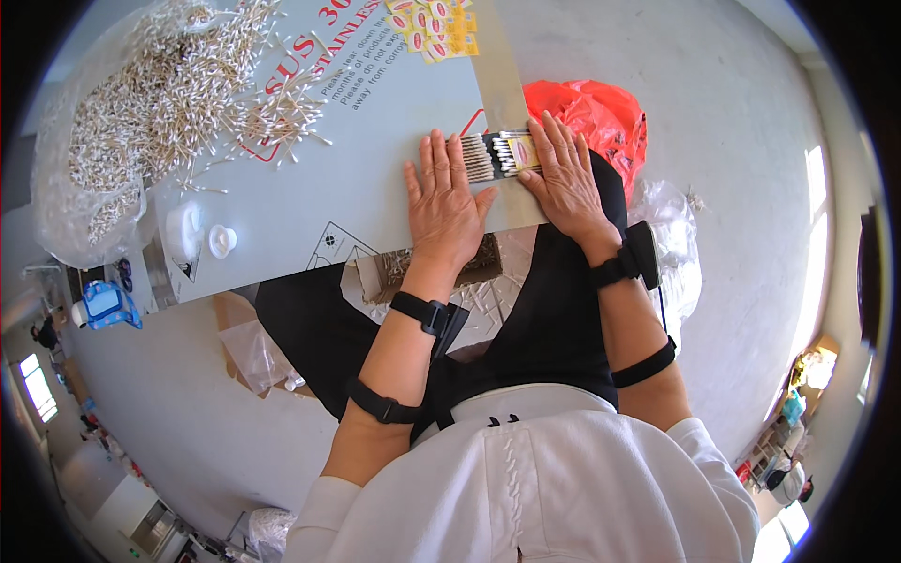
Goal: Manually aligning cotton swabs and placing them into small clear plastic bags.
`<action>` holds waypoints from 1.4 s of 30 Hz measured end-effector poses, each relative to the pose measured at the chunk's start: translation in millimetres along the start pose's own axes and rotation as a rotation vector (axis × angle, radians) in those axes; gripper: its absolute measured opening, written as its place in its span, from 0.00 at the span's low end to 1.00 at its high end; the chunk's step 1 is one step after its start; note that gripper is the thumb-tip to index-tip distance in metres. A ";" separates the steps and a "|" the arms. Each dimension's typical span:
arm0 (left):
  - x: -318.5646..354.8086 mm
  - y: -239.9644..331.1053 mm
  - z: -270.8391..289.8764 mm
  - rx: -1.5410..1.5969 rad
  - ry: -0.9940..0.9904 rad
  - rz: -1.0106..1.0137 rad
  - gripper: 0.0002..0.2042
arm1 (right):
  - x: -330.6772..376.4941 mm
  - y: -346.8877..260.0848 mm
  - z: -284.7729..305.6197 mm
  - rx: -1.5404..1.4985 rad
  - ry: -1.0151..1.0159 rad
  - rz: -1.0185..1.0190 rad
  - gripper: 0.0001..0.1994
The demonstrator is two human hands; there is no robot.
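Swabs (478,159) between left hand (443,208) and right hand (569,188), both flat, grasping nothing, red-printed yellow label (524,153), red-lettered grey tabletop (361,183)

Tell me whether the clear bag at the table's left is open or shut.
Open: loose cotton swabs spill from the clear bag onto the grey tabletop.

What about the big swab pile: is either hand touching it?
No, the left hand and right hand flank the aligned swabs, apart from the pile.

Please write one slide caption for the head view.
Left hand and right hand flank aligned cotton swabs and a yellow label; loose swabs lie heaped at upper left.
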State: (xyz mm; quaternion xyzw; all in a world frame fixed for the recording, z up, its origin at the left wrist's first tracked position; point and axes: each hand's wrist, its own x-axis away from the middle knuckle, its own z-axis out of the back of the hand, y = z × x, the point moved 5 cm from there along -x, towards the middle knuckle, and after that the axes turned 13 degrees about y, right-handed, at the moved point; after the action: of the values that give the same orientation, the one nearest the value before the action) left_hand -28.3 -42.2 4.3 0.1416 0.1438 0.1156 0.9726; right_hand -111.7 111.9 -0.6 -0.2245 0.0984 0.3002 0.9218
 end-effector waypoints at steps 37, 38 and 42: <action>-38.0 6.3 -8.0 0.935 0.320 0.260 0.23 | -4.0 48.7 -13.5 -1.485 0.427 -0.929 0.25; -38.0 9.0 -9.7 0.917 0.330 0.281 0.23 | -3.3 50.1 -21.0 -1.571 0.434 -0.978 0.22; -38.3 15.2 -9.3 0.937 0.399 0.281 0.24 | -4.1 43.9 -33.8 -1.633 0.303 -0.949 0.15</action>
State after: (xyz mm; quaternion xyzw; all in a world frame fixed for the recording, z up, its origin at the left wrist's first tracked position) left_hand -69.7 -35.9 9.9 0.5544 0.3420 0.1928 0.7338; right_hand -142.8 125.3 -44.7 -0.8511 -0.1245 -0.1612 0.4839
